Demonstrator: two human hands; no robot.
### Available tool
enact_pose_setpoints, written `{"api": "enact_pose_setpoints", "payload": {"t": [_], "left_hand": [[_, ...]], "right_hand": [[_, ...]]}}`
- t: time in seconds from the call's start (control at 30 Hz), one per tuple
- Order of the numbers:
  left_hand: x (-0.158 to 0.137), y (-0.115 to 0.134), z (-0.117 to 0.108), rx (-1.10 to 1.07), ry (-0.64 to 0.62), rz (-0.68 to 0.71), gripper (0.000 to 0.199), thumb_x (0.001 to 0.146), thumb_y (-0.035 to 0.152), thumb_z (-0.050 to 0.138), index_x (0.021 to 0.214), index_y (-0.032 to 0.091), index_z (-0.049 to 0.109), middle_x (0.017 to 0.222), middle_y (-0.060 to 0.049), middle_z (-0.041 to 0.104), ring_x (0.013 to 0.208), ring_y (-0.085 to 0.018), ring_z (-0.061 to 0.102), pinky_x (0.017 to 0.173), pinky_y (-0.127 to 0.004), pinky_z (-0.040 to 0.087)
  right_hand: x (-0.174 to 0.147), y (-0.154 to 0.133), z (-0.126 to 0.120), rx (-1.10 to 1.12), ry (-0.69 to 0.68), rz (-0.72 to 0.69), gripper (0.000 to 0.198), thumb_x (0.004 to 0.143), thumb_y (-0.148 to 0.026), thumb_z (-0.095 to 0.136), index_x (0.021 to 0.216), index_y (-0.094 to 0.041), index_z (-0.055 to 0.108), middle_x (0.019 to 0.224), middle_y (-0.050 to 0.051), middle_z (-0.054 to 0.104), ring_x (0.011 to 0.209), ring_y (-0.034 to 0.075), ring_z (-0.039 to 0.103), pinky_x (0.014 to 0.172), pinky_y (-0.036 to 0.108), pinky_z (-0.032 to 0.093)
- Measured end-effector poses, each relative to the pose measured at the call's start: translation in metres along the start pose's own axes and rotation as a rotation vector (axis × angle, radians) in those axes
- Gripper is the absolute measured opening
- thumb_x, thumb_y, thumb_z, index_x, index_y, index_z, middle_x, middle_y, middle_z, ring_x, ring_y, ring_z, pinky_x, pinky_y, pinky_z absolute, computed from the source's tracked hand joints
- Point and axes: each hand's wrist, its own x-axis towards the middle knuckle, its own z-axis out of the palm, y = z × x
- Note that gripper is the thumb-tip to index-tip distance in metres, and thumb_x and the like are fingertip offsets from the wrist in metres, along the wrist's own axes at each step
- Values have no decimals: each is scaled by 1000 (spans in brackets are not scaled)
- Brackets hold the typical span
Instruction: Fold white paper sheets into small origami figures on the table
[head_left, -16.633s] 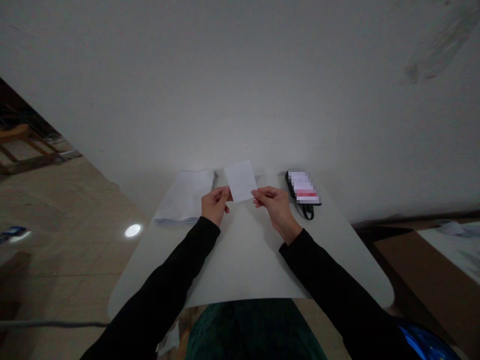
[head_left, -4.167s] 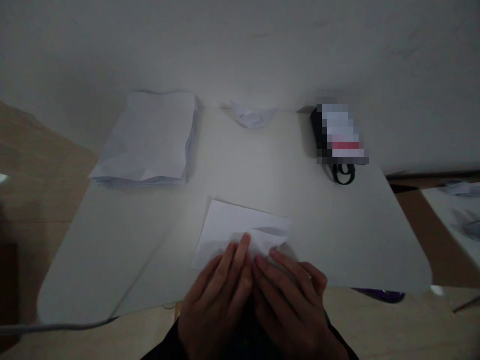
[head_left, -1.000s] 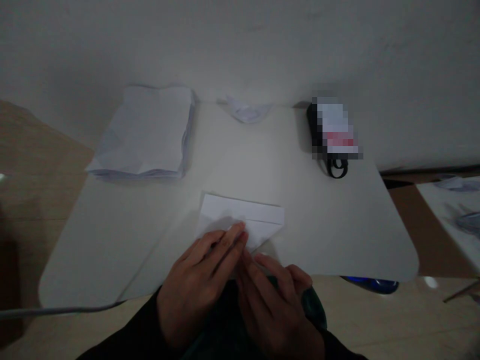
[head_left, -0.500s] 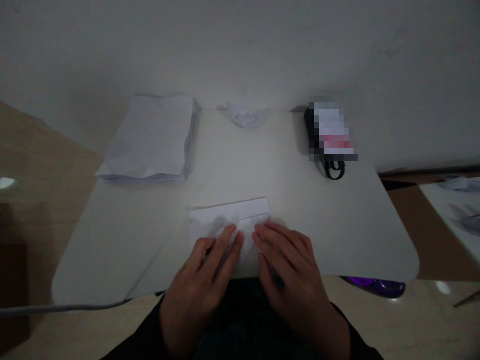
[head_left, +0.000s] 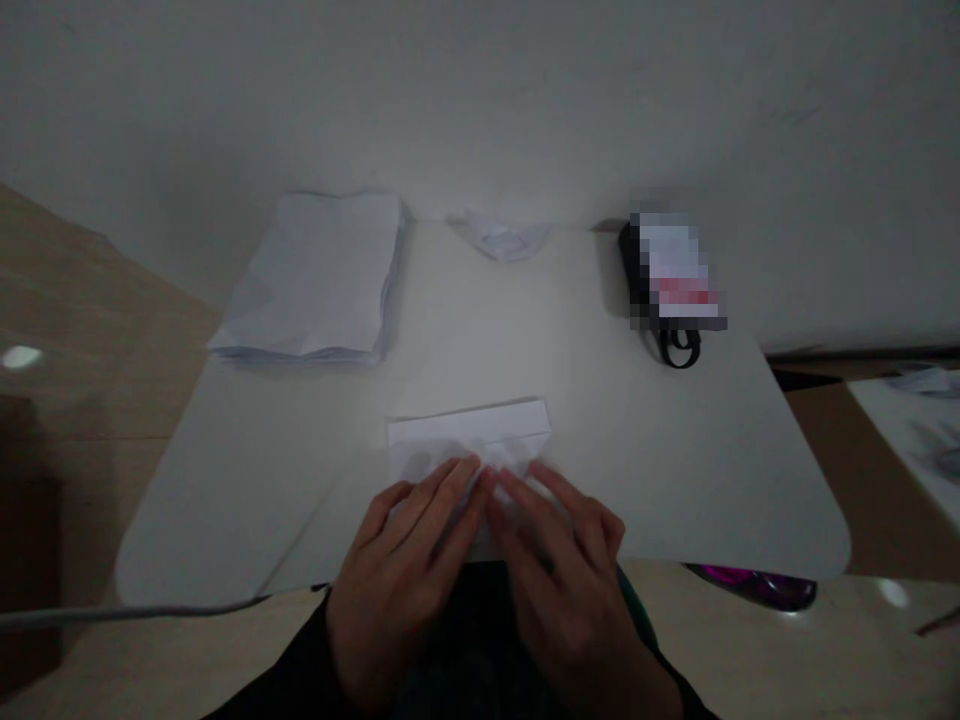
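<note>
A folded sheet of white paper point(head_left: 469, 425) lies near the front edge of the white table, with a folded band along its far side. My left hand point(head_left: 416, 555) rests on its left half, fingers stretched out and pressing down. Over the right half, my right hand point(head_left: 562, 570) has its thumb and fingertips drawn together at the paper's middle, close against the left fingertips. The near part of the paper is hidden under both hands.
A stack of white paper point(head_left: 319, 275) sits at the table's back left. A small folded paper piece point(head_left: 506, 240) stands at the back by the wall. To the right is a black item with a strap loop point(head_left: 680, 348), its top blurred out. A cable point(head_left: 135, 614) runs along the front left.
My right hand has shifted left and its fingertips have closed in toward the left hand at the paper's middle. The whole view has shifted slightly.
</note>
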Motion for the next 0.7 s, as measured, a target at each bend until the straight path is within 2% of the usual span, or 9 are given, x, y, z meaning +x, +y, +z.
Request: {"api": "enact_pose_setpoints", "payload": {"t": [0.07,0.13,0.2,0.27,0.3,0.37,0.47,0.57,0.7], "left_hand": [[0,-2,2,-9,14,4,38,95,16,38,128,17,56,135,-8,56,119,-22,54,93,-36,37],[-1,-3,4,-24,28,1,38,95,17,38,130,17,54,135,-8,56,119,-22,53,93,-36,38],[-1,-4,5,-41,23,4,39,95,18,38,131,16,53,135,-9,56,119,-23,53,92,-36,39],[-1,-4,5,-51,11,-4,41,94,16,38,132,17,52,135,-8,56,119,-23,52,91,-36,39],[-1,-4,4,-49,2,-10,42,93,15,39,133,18,51,135,-8,56,119,-22,52,91,-36,40],[-2,-6,3,-38,-15,-21,46,90,13,43,135,20,50,135,-7,56,118,-22,52,92,-36,40],[-5,-15,1,-40,-43,35,48,89,17,48,137,20,47,136,-7,55,118,-22,53,92,-35,40],[-11,-30,-5,-87,-51,117,44,93,24,48,137,21,46,136,-6,56,119,-20,53,93,-33,40],[-19,-49,-16,-190,-110,144,44,92,26,52,136,23,47,131,-5,60,117,-18,55,95,-33,42]], "right_hand": [[-6,-11,2,39,22,-13,31,92,-9,41,108,-11,67,109,13,69,118,27,54,87,40,40],[-8,-14,0,151,71,-6,29,92,-9,42,97,-13,70,99,10,72,108,22,60,85,37,44],[-4,-9,-4,358,-3,-120,25,89,-8,47,87,-17,70,87,4,73,95,17,64,81,30,50],[5,3,-10,417,-29,-89,27,88,-6,45,100,-13,68,94,8,72,100,18,64,83,32,53],[10,10,-11,378,-8,-48,33,87,-4,43,109,-13,66,103,10,71,105,20,62,86,36,53],[19,23,-12,266,-77,-26,41,85,-3,43,120,-16,62,118,10,66,113,21,59,93,42,51],[27,35,-9,225,-124,-28,40,85,-3,47,115,-21,65,117,8,68,115,21,59,91,42,51],[29,38,-6,270,-98,-24,36,86,-3,48,110,-22,67,113,7,69,112,20,61,87,41,52],[29,38,-6,309,-77,-20,32,86,-3,49,105,-20,69,112,8,70,112,20,61,86,41,51]]}}
